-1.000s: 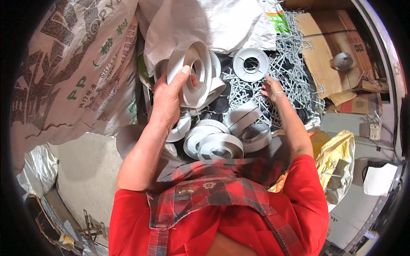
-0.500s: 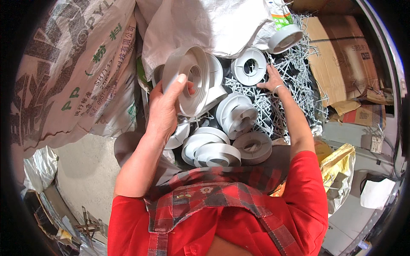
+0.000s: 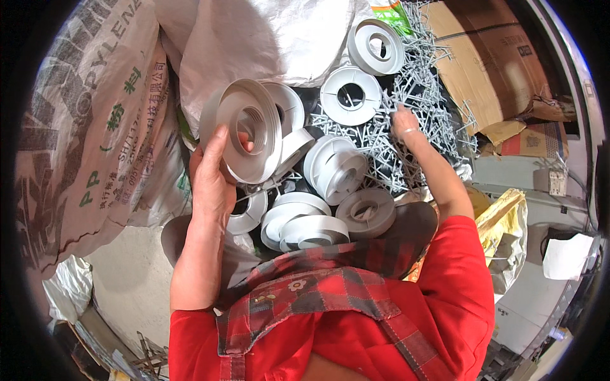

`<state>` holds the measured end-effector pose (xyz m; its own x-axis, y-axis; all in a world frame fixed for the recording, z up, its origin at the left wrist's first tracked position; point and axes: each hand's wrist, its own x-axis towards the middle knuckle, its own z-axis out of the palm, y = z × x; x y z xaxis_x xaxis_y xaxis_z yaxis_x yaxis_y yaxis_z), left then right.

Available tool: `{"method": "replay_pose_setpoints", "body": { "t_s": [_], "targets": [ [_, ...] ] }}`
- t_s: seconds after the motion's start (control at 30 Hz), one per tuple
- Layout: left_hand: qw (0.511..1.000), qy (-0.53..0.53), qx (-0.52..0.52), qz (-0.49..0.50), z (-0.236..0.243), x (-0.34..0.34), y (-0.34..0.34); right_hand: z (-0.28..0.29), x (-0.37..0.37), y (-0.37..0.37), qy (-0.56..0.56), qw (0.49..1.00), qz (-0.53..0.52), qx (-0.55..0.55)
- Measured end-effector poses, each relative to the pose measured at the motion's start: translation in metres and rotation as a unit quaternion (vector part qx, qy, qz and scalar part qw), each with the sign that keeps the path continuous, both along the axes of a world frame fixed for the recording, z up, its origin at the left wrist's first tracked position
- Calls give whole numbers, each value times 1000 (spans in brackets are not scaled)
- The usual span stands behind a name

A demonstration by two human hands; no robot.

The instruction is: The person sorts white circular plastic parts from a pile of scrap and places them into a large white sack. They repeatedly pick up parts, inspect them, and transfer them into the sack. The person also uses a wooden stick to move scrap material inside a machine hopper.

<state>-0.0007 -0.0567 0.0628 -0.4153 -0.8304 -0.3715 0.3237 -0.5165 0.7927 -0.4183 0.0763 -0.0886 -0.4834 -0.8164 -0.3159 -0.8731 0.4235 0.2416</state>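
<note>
A grey ring is pinched by the left hand, left of a messy rod pile reached by the right hand, whose grip can't really be told. Pile's bordered by a white sack and brown cardboard, with pale floor visible lower left

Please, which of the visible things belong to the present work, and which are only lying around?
Apparently in use: pale ring in the left hand; grey pegs at the right hand; other pale rings.

Seemingly just lying about: cardboard; yellow bag; white paper.
</note>
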Motion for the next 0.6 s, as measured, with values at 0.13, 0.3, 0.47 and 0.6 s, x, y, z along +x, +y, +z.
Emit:
{"method": "replay_pose_setpoints", "body": {
  "t_s": [0.13,0.3,0.47,0.6],
  "targets": [
    [1000,-7,-14,-7,2,2,5,12,18,62,-91,993,72,-7],
    [1000,-16,-4,-11,1,8,7,36,16,93,-284,953,-43,-97],
    [1000,-16,-4,-3,2,9,8,29,13,108,-132,971,-179,-92],
    [1000,-5,-10,-1,1,10,5,3,24,107,-179,928,-320,-67]
  ]
}}
